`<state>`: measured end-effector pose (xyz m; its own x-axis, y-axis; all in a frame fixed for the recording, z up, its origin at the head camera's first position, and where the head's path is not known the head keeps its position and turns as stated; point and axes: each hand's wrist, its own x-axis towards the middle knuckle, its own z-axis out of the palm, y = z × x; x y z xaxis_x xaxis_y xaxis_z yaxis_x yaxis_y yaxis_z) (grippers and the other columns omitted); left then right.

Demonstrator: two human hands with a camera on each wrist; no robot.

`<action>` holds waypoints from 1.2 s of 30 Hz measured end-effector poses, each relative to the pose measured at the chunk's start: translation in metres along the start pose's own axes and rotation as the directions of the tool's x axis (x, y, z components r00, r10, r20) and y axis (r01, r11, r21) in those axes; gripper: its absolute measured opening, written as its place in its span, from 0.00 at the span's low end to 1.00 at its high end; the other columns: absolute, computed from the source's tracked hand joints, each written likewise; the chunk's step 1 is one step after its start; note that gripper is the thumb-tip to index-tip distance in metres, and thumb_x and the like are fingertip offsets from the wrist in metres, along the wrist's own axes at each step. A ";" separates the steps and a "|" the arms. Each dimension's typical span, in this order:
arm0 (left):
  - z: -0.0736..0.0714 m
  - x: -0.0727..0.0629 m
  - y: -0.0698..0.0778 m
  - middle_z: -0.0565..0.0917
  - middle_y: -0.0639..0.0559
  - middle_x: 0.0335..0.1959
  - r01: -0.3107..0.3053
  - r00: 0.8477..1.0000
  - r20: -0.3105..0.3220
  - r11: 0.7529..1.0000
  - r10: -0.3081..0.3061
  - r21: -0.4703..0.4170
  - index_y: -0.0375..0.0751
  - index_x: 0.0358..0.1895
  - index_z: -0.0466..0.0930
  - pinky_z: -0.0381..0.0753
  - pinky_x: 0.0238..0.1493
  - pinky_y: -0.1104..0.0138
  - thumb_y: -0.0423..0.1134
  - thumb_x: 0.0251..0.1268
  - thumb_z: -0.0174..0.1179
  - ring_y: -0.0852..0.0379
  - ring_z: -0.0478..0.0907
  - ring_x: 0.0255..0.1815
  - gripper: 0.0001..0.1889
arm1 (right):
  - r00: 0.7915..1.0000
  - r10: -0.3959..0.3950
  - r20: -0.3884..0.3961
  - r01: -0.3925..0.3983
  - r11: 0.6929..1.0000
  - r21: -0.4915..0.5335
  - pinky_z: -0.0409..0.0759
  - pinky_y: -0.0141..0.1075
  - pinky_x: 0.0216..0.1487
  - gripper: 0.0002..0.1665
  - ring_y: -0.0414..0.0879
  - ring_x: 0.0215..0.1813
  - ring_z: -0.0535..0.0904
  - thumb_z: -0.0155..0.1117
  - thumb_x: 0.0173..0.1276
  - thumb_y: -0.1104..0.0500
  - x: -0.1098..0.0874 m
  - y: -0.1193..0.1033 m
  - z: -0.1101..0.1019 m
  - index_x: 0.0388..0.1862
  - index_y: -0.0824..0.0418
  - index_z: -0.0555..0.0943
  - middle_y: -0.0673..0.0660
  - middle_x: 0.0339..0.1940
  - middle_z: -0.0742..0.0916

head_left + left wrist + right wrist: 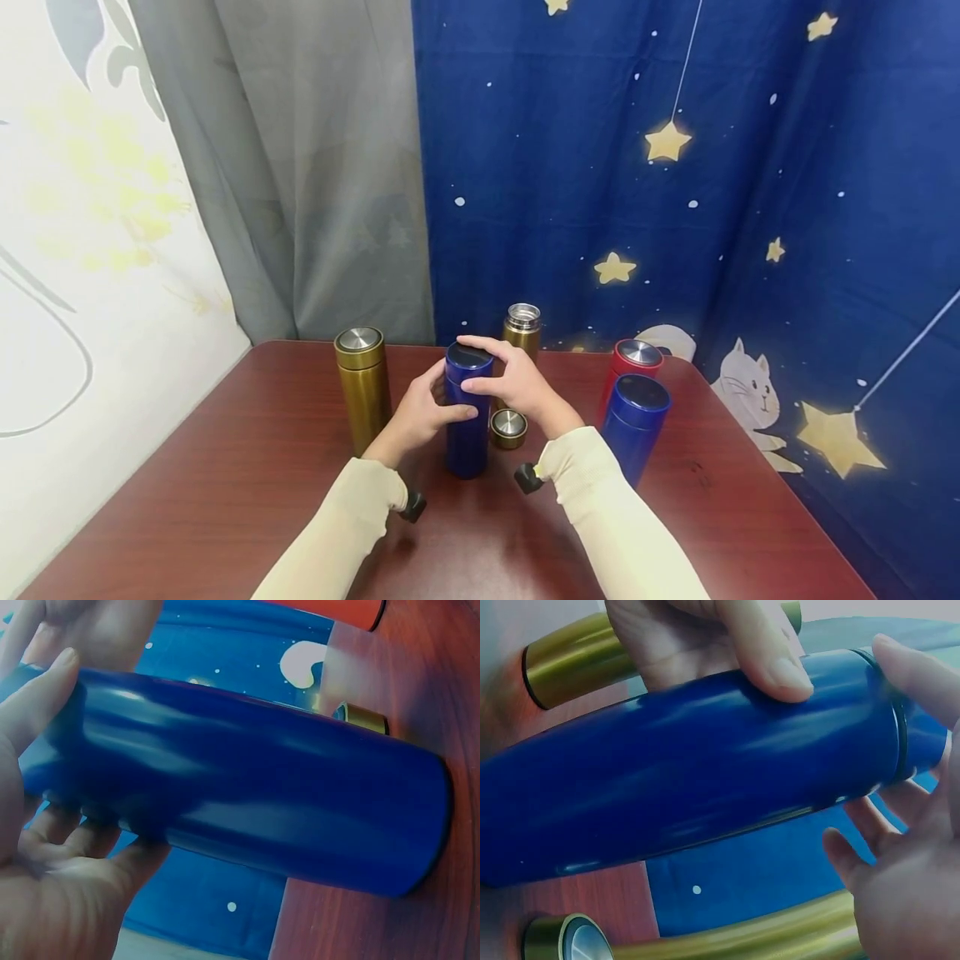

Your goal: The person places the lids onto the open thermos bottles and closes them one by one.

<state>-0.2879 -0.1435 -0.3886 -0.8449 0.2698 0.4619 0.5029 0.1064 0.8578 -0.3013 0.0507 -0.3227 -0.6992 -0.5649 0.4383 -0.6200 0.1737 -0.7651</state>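
Observation:
A blue thermos bottle (467, 442) stands upright on the table between both hands. My left hand (424, 410) grips its upper body, thumb across the front and fingers round the far side, as the left wrist view also shows. My right hand (517, 385) holds the lid (469, 357) at the top, thumb on the near side and fingers over and behind it. In the right wrist view a dark seam (901, 724) runs between lid and body. Just right of the bottle lies a loose gold lid (509, 427), and behind it an open gold thermos (522, 327) shows its bare steel mouth.
A lidded gold thermos (363, 392) stands to the left. On the right, a second blue thermos (636, 429) stands in front of a red thermos (637, 357). The dark red table (225, 492) ends at the back against grey and blue curtains (555, 183).

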 end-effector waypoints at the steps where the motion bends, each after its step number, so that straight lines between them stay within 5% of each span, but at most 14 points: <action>1: 0.001 0.000 0.001 0.78 0.41 0.59 0.001 1.000 -0.006 1.000 -0.001 0.007 0.39 0.70 0.65 0.77 0.56 0.60 0.28 0.52 0.72 0.47 0.79 0.56 0.40 | 1.000 0.003 -0.022 -0.003 0.999 -0.039 0.74 0.48 0.59 0.35 0.52 0.59 0.74 0.72 0.61 0.59 0.000 0.000 0.001 0.68 0.56 0.74 0.58 0.60 0.80; 5: 0.004 -0.001 0.001 0.76 0.39 0.61 0.002 0.999 -0.035 1.000 -0.002 0.018 0.36 0.71 0.63 0.77 0.56 0.58 0.27 0.52 0.72 0.44 0.78 0.57 0.41 | 0.989 -0.001 -0.145 -0.026 0.982 -0.189 0.76 0.46 0.53 0.36 0.45 0.53 0.71 0.77 0.54 0.48 0.003 0.018 0.008 0.64 0.43 0.78 0.51 0.54 0.82; 10: 0.009 -0.002 -0.002 0.75 0.39 0.62 -0.008 0.995 -0.098 0.998 0.014 0.063 0.38 0.72 0.62 0.77 0.56 0.56 0.29 0.51 0.73 0.44 0.77 0.58 0.43 | 0.959 -0.068 -0.277 -0.037 0.933 -0.359 0.74 0.43 0.47 0.37 0.45 0.49 0.70 0.80 0.49 0.44 0.002 0.013 0.019 0.60 0.46 0.82 0.49 0.47 0.84; 22: 0.022 -0.012 0.003 0.79 0.50 0.59 0.015 0.965 -0.258 0.970 0.049 0.241 0.48 0.71 0.65 0.79 0.53 0.56 0.44 0.51 0.75 0.52 0.79 0.54 0.42 | 0.911 -0.204 -0.357 -0.044 0.816 -0.577 0.68 0.43 0.47 0.37 0.47 0.45 0.69 0.78 0.46 0.37 0.003 0.006 0.033 0.53 0.52 0.83 0.52 0.45 0.85; 29: 0.025 -0.012 0.004 0.81 0.46 0.56 0.003 0.945 -0.315 0.961 0.088 0.277 0.47 0.71 0.65 0.81 0.50 0.50 0.37 0.48 0.76 0.49 0.81 0.50 0.44 | 0.877 -0.263 -0.403 -0.061 0.769 -0.636 0.67 0.41 0.43 0.39 0.48 0.42 0.69 0.77 0.45 0.32 0.006 0.007 0.040 0.50 0.55 0.83 0.52 0.40 0.85; 32: 0.024 -0.011 0.003 0.81 0.47 0.56 -0.004 0.950 -0.301 0.963 0.089 0.271 0.46 0.71 0.66 0.80 0.50 0.51 0.37 0.48 0.76 0.49 0.81 0.51 0.43 | 0.878 -0.264 -0.399 -0.067 0.757 -0.650 0.66 0.41 0.43 0.40 0.48 0.43 0.69 0.75 0.46 0.31 0.006 0.008 0.041 0.50 0.55 0.81 0.52 0.41 0.83; 36: 0.019 -0.011 0.001 0.80 0.49 0.56 -0.010 0.968 -0.241 0.969 0.071 0.245 0.47 0.69 0.67 0.80 0.52 0.55 0.40 0.50 0.76 0.51 0.80 0.52 0.40 | 0.905 -0.249 -0.345 -0.049 0.744 -0.666 0.66 0.43 0.46 0.41 0.49 0.46 0.68 0.73 0.49 0.31 0.005 0.012 0.040 0.54 0.55 0.77 0.53 0.44 0.80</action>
<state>-0.2746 -0.1282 -0.3978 -0.8258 0.0383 0.5626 0.5411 0.3349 0.7714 -0.2979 0.0183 -0.3486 -0.6012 -0.2763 0.7498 -0.6644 0.6941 -0.2770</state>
